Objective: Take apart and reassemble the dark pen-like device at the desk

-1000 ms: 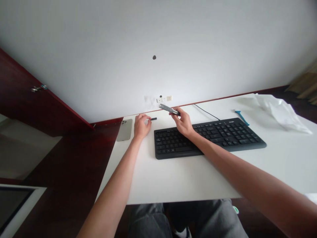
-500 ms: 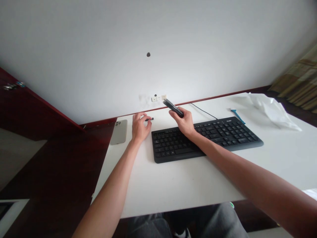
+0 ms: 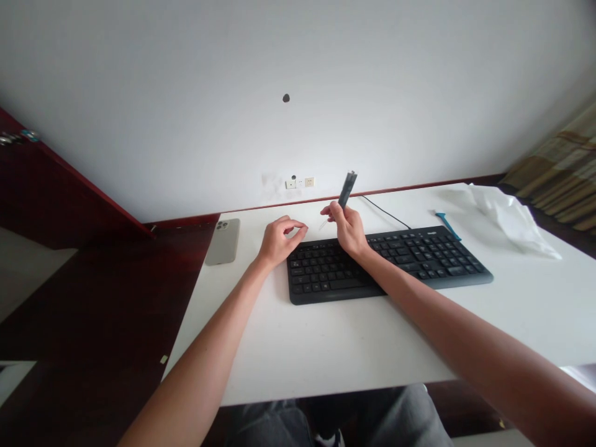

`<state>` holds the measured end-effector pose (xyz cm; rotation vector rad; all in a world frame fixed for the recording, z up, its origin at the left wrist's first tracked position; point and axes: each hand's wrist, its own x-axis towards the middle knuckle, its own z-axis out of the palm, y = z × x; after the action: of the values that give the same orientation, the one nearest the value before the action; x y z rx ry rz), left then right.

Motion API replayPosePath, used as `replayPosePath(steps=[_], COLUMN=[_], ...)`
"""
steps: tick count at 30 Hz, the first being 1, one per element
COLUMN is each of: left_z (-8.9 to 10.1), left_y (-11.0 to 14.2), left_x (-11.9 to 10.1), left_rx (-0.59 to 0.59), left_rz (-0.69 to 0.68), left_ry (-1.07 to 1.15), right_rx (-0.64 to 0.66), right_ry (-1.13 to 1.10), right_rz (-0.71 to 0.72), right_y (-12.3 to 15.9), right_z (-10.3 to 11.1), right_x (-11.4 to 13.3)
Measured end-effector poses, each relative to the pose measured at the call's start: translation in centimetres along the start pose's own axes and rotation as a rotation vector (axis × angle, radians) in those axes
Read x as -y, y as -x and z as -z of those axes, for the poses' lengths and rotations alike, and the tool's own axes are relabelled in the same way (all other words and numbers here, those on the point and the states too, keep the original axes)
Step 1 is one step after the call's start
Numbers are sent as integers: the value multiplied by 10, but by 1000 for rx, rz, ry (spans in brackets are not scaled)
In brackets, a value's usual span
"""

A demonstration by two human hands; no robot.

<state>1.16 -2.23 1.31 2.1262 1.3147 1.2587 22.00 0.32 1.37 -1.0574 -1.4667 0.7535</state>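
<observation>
My right hand point(image 3: 348, 228) is closed round the lower end of a slim dark stick-shaped object point(image 3: 347, 189), which it holds upright over the far edge of a black keyboard point(image 3: 419, 261). My left hand point(image 3: 278, 239) hovers at the keyboard's far left corner. Its thumb and fingertips are pinched together, and what lies between them is too small to make out. The two hands are a short gap apart. A thin pale sliver point(image 3: 323, 224) lies on the white desk point(image 3: 354, 347) between them.
A grey phone point(image 3: 223, 242) lies face down at the desk's left edge. A blue tool point(image 3: 447, 223) and crumpled white sheeting point(image 3: 510, 217) sit at the far right. The keyboard cable point(image 3: 386, 214) runs to the wall below the sockets point(image 3: 300, 182). A dark wooden surface point(image 3: 107, 298) adjoins on the left.
My right hand has swung the dark object from lying slantwise to upright. My left hand has left the small black piece's spot and come right, pinched; that piece no longer shows on the desk.
</observation>
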Motion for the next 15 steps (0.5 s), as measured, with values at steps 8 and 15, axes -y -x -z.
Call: replayPosePath(steps=[8,15], left_z=[-6,-10], left_y=[2,1], left_x=[-13,-14], left_rx=[20,32], left_rz=[12,56], left_ry=[95,244], right_rx=[144,207], right_ry=[68,44], right_rz=[31,62], right_y=[5,9], right_z=[2,0], right_x=[9,14])
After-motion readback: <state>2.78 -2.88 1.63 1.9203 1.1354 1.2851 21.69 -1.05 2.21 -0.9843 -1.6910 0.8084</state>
